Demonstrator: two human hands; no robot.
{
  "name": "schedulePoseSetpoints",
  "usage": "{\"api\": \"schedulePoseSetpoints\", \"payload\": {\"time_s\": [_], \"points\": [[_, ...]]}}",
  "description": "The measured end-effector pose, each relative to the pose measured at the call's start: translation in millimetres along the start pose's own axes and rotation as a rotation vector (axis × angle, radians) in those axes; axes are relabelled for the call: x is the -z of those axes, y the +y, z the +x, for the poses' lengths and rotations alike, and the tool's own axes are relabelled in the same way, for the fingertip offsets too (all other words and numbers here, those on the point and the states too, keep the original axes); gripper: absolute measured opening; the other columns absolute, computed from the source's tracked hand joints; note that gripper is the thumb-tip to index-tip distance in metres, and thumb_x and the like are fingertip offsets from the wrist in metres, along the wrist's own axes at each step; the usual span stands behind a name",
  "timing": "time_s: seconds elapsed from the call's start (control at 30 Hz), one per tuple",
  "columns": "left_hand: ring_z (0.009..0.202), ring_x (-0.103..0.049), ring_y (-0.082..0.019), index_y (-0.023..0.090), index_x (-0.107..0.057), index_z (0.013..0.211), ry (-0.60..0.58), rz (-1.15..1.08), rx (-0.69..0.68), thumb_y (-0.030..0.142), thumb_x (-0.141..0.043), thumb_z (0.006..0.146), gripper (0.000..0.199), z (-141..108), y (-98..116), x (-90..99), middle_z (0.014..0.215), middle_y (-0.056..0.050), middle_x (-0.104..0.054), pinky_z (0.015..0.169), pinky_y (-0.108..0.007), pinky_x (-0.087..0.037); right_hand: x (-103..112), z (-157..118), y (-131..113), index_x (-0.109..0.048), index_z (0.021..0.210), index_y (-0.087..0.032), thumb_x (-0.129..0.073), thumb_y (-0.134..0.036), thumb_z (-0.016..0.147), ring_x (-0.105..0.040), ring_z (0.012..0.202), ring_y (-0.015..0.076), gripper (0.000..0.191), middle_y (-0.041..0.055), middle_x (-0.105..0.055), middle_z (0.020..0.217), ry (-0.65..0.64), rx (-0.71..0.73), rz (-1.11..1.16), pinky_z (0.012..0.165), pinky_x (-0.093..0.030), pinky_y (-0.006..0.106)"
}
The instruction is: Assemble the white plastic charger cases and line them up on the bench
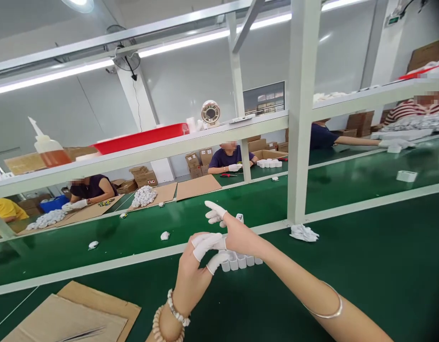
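White finger cots cover fingertips on both of my hands. My left hand (196, 266) is bent inward, its fingers closed around the thumb side of my right hand; whatever they pinch there is hidden. Above it, my right hand (237, 232) reaches leftward with its fingers stretched out and slightly apart. Below my hands, a row of small white plastic housings (242, 262) stands on the green bench, partly covered by them. Another white piece (240, 217) shows just behind my right hand. To the right lies a small heap of white finger cots or gloves (304, 232).
Cardboard sheets (94, 313) with a thin metal tool lie at the front left. A green conveyor belt (191, 213) carries scattered small white parts. A white post (300, 114) rises from the bench and supports a shelf with a red tray (141, 138). Several co-workers sit opposite.
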State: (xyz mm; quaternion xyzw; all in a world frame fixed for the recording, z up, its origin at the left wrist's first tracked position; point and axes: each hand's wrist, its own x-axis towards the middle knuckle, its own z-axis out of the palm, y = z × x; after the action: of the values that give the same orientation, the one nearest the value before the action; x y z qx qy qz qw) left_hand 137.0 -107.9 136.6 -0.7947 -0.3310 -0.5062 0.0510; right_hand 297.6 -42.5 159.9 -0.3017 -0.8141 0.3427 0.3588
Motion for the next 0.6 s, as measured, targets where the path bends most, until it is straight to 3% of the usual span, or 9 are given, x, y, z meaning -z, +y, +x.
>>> {"api": "schedulePoseSetpoints", "payload": {"time_s": [0.13,0.3,0.5,0.6], "points": [[0.088,-0.066,-0.016,0.024,-0.055,0.119,-0.022,-0.02,0.013,0.015,-0.066,0.083,0.038,6.0,10.0,-8.2,0.101,-0.005,-0.067,0.076,-0.026,-0.057,5.9,-10.3,-4.9,-0.013,0.151,-0.03,-0.074,-0.027,0.072,-0.047,0.118,0.0238,0.099,0.0105,-0.045,0.133,-0.029,0.007,0.081,0.094,-0.044,0.041],[0.084,-0.068,-0.017,0.023,-0.056,0.114,-0.007,0.042,-0.032,0.022,-0.065,0.084,0.031,8.9,20.6,-5.3,0.099,-0.006,-0.067,0.072,-0.026,-0.059,7.6,-18.4,-8.4,-0.017,0.151,-0.029,-0.071,-0.022,0.072,-0.045,0.121,0.0266,0.096,0.0104,-0.047,0.134,-0.04,0.016,0.08,0.094,-0.045,0.041],[0.08,-0.066,-0.015,0.024,-0.057,0.11,-0.045,0.092,-0.099,0.016,-0.063,0.084,0.028,11.4,26.6,1.5,0.094,-0.004,-0.067,0.069,-0.024,-0.058,0.2,-18.6,-6.6,-0.017,0.151,-0.033,-0.064,-0.009,0.07,-0.049,0.115,0.027,0.097,0.0101,-0.048,0.132,-0.087,-0.003,0.077,0.063,-0.05,0.026],[0.081,-0.066,-0.016,0.023,-0.056,0.111,-0.049,0.111,-0.097,0.013,-0.061,0.083,0.029,9.7,27.9,0.0,0.095,-0.005,-0.066,0.068,-0.025,-0.058,-0.4,-19.2,-8.3,-0.022,0.149,-0.031,-0.067,-0.016,0.072,-0.05,0.111,0.0257,0.091,0.0101,-0.05,0.129,-0.079,0.001,0.043,0.069,-0.049,0.029]]}}
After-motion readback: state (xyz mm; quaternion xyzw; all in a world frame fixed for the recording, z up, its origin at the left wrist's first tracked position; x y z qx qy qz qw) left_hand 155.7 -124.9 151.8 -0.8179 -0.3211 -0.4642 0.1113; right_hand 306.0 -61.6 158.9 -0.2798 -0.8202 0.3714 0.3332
